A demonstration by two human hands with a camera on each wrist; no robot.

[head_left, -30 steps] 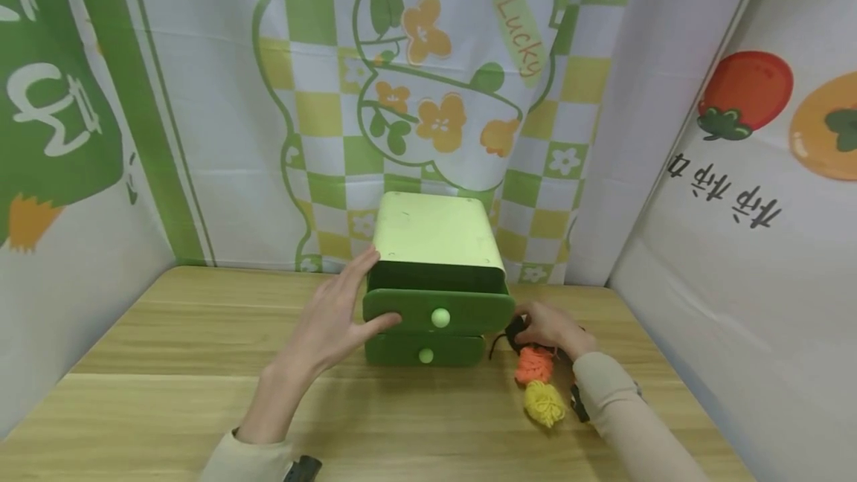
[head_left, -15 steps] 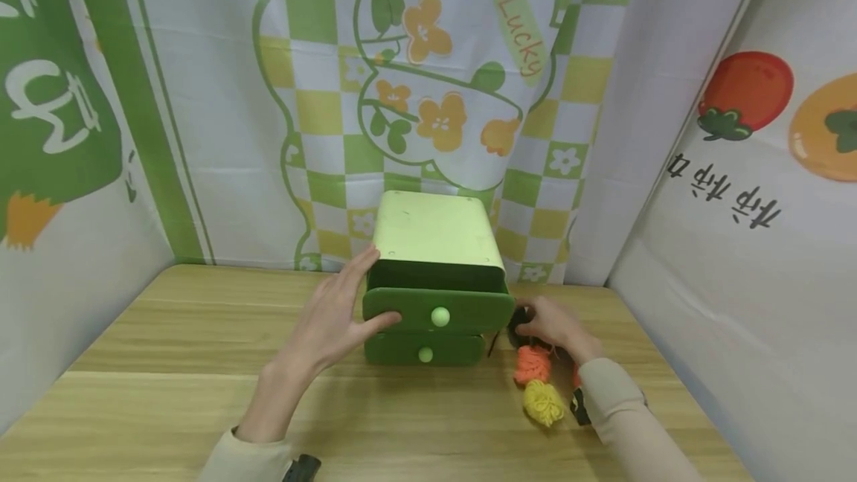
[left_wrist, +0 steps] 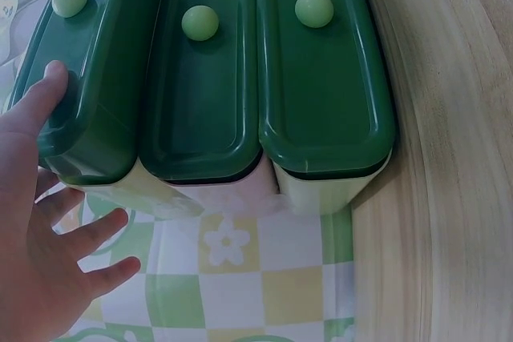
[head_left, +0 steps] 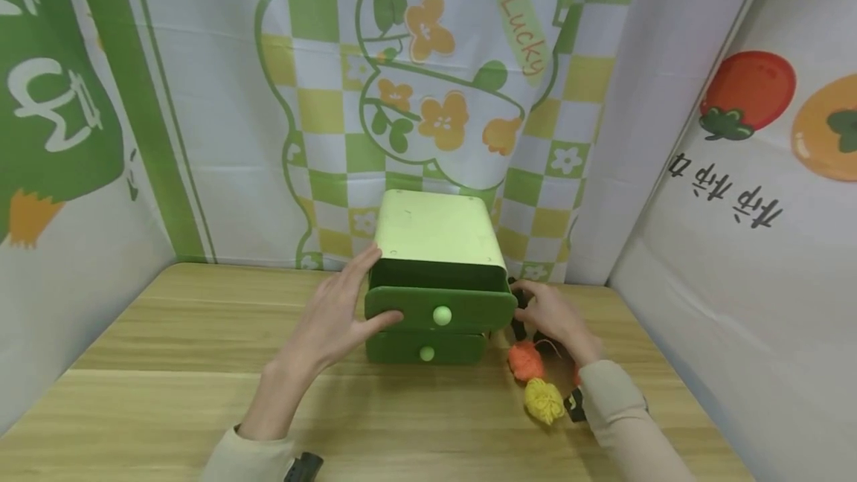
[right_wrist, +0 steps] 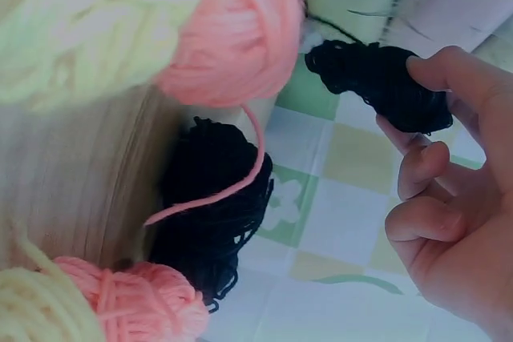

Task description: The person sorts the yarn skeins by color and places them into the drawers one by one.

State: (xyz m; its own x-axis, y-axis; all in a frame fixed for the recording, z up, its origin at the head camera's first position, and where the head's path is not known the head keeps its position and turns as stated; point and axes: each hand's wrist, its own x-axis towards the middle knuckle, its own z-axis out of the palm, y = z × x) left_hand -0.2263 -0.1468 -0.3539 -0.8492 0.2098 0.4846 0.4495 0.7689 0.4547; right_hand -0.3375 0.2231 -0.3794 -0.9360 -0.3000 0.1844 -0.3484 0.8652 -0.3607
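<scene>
A small light-green cabinet [head_left: 438, 225] with dark-green drawer fronts stands on the table. Its top drawer [head_left: 408, 309] is pulled partly out. My left hand [head_left: 328, 322] rests against the cabinet's left side, thumb on the drawer front and the other fingers extended; the left wrist view shows the thumb [left_wrist: 50, 90] beside a round knob. To the right of the cabinet, my right hand [head_left: 552, 318] pinches a black yarn bundle [right_wrist: 385, 86] between thumb and fingers. A loose strand trails from it. Below that hand lie orange yarn [head_left: 524, 360] and yellow yarn [head_left: 544, 401].
Another black yarn bundle [right_wrist: 212, 198] lies beside the pink-orange yarn in the right wrist view. A black bundle [head_left: 575, 405] shows next to the yellow yarn, partly behind the right sleeve. The wooden table [head_left: 174, 363] meets printed cloth walls behind and at both sides.
My right hand has raised the black yarn slightly and brought it closer to the cabinet's right side. The orange yarn has shifted a little left. My left hand stays in place.
</scene>
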